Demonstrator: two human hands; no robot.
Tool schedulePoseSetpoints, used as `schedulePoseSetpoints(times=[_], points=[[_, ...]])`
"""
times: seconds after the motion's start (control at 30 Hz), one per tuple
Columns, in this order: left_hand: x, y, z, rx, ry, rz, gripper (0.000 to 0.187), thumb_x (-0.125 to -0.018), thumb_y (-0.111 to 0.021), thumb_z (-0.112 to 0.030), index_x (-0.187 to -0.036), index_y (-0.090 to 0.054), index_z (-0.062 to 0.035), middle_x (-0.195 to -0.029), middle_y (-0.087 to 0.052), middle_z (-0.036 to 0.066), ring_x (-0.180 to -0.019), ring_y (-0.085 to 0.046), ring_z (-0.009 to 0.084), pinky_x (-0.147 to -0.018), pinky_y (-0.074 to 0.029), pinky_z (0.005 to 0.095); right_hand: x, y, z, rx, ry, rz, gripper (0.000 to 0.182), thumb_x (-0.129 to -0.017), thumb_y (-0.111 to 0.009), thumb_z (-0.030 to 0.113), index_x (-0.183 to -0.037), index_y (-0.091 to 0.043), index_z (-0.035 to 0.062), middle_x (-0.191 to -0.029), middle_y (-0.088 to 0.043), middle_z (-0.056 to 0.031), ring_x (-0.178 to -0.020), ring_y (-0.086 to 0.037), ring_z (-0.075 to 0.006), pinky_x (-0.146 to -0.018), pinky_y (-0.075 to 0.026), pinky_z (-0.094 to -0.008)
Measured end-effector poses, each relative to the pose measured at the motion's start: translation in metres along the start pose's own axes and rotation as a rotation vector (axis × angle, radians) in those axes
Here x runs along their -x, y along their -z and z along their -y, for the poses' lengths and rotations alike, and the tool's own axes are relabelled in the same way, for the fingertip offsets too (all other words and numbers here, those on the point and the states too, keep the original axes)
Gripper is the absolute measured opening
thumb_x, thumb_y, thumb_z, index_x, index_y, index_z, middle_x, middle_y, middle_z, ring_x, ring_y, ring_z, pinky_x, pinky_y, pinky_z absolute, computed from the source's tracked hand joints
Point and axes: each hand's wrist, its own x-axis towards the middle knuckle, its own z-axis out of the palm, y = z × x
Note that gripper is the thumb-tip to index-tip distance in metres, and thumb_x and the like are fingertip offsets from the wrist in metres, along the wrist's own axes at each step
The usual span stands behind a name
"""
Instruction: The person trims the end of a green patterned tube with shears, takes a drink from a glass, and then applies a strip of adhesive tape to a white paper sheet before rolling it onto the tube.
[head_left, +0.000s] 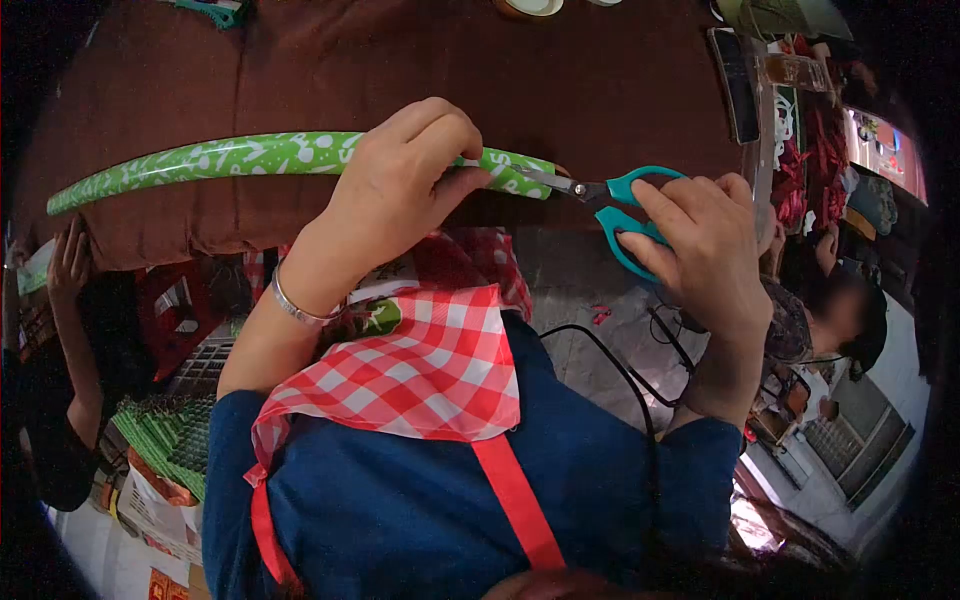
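Observation:
A long, slightly bowed green strip with white print (210,157), like rolled or folded wrapping material, lies along the near side of the brown-covered table. My left hand (405,165) is closed around it near its right end, thumb and fingers pinching it. In my right hand (705,235) is a pair of scissors (618,188) with teal handles, the thumb and fingers through the loops. Their handles are spread apart, and the blades reach left over the strip's right end. My left palm hides part of the strip.
Brown cloth (400,60) covers the table. A phone (735,85) lies near its right edge, and a teal-handled tool (215,10) at the far left. Another person's hand (68,262) rests by the left edge. A second person (830,310) sits at right. A black cable (600,350) hangs beside me.

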Motion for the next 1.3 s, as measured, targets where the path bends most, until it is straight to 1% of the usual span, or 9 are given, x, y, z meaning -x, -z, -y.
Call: schedulePoseSetpoints(times=[0.03,0.23,0.33,0.5,0.7,0.93,1.1,1.3], points=[[0.0006,0.0007,0.0001,-0.009,0.007,0.018,0.028,-0.071,-0.079,0.000,-0.088,-0.056,-0.0020,-0.088,-0.059,0.012,-0.081,-0.061,0.0299,-0.071,-0.051,0.0369,-0.0001,0.0000,0.0004,0.000,0.000,0.000,0.041,-0.075,-0.075,0.028,-0.110,-0.068,0.0064,-0.091,-0.067,-0.0068,-0.082,-0.061,-0.0228,-0.078,-0.039,-0.0395],[0.0010,0.0009,-0.0001,-0.011,0.013,0.007,0.029,-0.071,-0.079,0.000,-0.088,-0.056,-0.0018,-0.090,-0.060,0.012,-0.082,-0.062,0.0303,-0.072,-0.051,0.0370,-0.0008,0.0007,0.0004,-0.013,0.000,-0.016,0.041,-0.075,-0.076,0.026,-0.110,-0.068,0.0071,-0.090,-0.066,-0.0064,-0.082,-0.061,-0.0229,-0.077,-0.039,-0.0391],[0.0010,0.0012,-0.0002,-0.019,0.019,0.020,0.029,-0.071,-0.079,0.000,-0.088,-0.056,-0.0019,-0.090,-0.059,0.012,-0.083,-0.062,0.0303,-0.072,-0.051,0.0369,-0.0004,0.0013,-0.0008,-0.018,-0.022,0.024,0.041,-0.074,-0.076,0.026,-0.110,-0.068,0.0075,-0.090,-0.066,-0.0061,-0.083,-0.061,-0.0228,-0.078,-0.038,-0.0391],[0.0016,0.0029,-0.0003,-0.010,0.025,0.022,0.028,-0.071,-0.079,0.000,-0.088,-0.056,-0.0019,-0.090,-0.059,0.011,-0.083,-0.061,0.0301,-0.072,-0.051,0.0367,-0.0012,-0.0031,-0.0019,-0.041,-0.025,-0.032,0.045,-0.070,-0.078,0.027,-0.110,-0.067,0.0074,-0.093,-0.064,-0.0066,-0.083,-0.059,-0.0233,-0.078,-0.038,-0.0391],[0.0023,0.0022,0.0009,-0.004,0.016,0.018,0.029,-0.071,-0.079,-0.001,-0.088,-0.056,-0.0020,-0.090,-0.059,0.011,-0.083,-0.061,0.0298,-0.072,-0.051,0.0367,-0.0003,-0.0037,-0.0026,-0.055,-0.019,-0.039,0.047,-0.071,-0.077,0.030,-0.110,-0.067,0.0064,-0.094,-0.063,-0.0082,-0.084,-0.058,-0.0251,-0.078,-0.037,-0.0393],[0.0021,0.0022,0.0006,-0.007,0.019,0.017,0.028,-0.071,-0.079,-0.002,-0.088,-0.057,-0.0020,-0.090,-0.059,0.011,-0.082,-0.061,0.0300,-0.072,-0.051,0.0369,-0.0038,-0.0059,-0.0036,-0.086,0.016,-0.044,0.046,-0.072,-0.077,0.030,-0.109,-0.067,0.0049,-0.094,-0.063,-0.0088,-0.084,-0.058,-0.0261,-0.078,-0.038,-0.0393],[0.0016,0.0029,0.0008,-0.013,0.023,0.016,0.028,-0.071,-0.079,-0.002,-0.088,-0.057,-0.0020,-0.089,-0.059,0.011,-0.082,-0.061,0.0303,-0.071,-0.051,0.0369,-0.0009,-0.0004,-0.0047,-0.085,-0.056,-0.008,0.045,-0.072,-0.077,0.030,-0.109,-0.067,0.0062,-0.094,-0.064,-0.0090,-0.085,-0.059,-0.0264,-0.079,-0.038,-0.0393],[0.0020,0.0013,0.0019,-0.007,0.020,0.015,0.028,-0.071,-0.079,-0.002,-0.088,-0.057,-0.0022,-0.090,-0.059,0.011,-0.082,-0.062,0.0303,-0.070,-0.051,0.0368,-0.0002,-0.0044,-0.0048,-0.070,-0.042,-0.020,0.046,-0.071,-0.077,0.030,-0.109,-0.067,0.0065,-0.095,-0.064,-0.0094,-0.087,-0.059,-0.0264,-0.080,-0.038,-0.0395]])
